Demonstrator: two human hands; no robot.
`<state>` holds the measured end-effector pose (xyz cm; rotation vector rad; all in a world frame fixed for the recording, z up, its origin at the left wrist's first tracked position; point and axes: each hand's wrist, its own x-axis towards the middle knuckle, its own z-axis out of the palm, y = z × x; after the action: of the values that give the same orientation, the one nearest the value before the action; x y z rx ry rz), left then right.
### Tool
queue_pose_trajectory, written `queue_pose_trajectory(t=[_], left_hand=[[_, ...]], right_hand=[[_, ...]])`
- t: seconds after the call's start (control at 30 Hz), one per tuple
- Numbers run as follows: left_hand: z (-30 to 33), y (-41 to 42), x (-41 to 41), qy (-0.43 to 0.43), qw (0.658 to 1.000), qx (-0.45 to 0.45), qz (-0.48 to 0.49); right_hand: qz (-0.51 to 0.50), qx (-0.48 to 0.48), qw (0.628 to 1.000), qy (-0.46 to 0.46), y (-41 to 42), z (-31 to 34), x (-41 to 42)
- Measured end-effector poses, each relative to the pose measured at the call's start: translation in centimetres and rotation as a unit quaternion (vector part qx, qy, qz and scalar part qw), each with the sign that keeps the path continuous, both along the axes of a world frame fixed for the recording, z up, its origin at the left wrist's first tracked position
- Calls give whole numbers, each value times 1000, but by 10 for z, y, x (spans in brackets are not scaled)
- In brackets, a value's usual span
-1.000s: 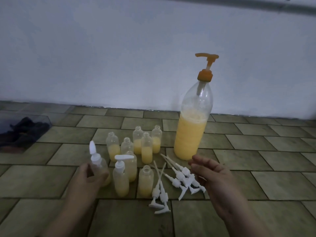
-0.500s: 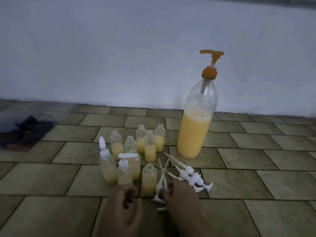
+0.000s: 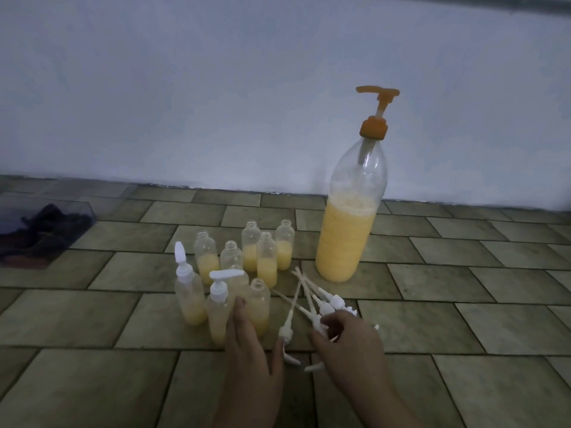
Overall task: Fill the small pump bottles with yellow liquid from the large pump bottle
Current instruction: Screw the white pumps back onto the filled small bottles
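On the tiled floor [image 3: 92, 319], the big bottle [image 3: 346, 239] stands near the wall [image 3: 216, 88], small bottles [image 3: 265, 257] clustered just left of it. The left hand [image 3: 250, 344], fingers spread, touches the nearest uncapped one. The right hand [image 3: 349, 344] curls over the loose pumps [image 3: 321, 304]; its grip is hidden. Bare tiles lie open on the right.

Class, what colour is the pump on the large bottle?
Orange, clearest in the head view.
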<state>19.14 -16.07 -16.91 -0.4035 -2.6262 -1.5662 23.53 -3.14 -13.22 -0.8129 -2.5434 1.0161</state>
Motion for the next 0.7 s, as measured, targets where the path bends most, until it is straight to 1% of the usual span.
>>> queue_pose_trajectory(t=[0.1, 0.17, 0.27, 0.4, 0.6, 0.7], left_hand=[[5, 10, 1, -31, 999, 23, 6], [6, 18, 1, -37, 998, 51, 21], [6, 31, 0, -53, 993, 76, 67], [9, 42, 0, -72, 987, 91, 112], [10, 46, 0, -89, 984, 95, 120], [8, 46, 0, -79, 986, 91, 115]], right_hand=[[-10, -82, 994, 67, 5, 13, 6], [-5, -93, 990, 101, 9, 23, 9], [6, -82, 986, 143, 12, 35, 13], [35, -31, 981, 190, 15, 46, 18], [84, 75, 973, 203, 17, 48, 15], [121, 134, 957, 225, 20, 57, 9]])
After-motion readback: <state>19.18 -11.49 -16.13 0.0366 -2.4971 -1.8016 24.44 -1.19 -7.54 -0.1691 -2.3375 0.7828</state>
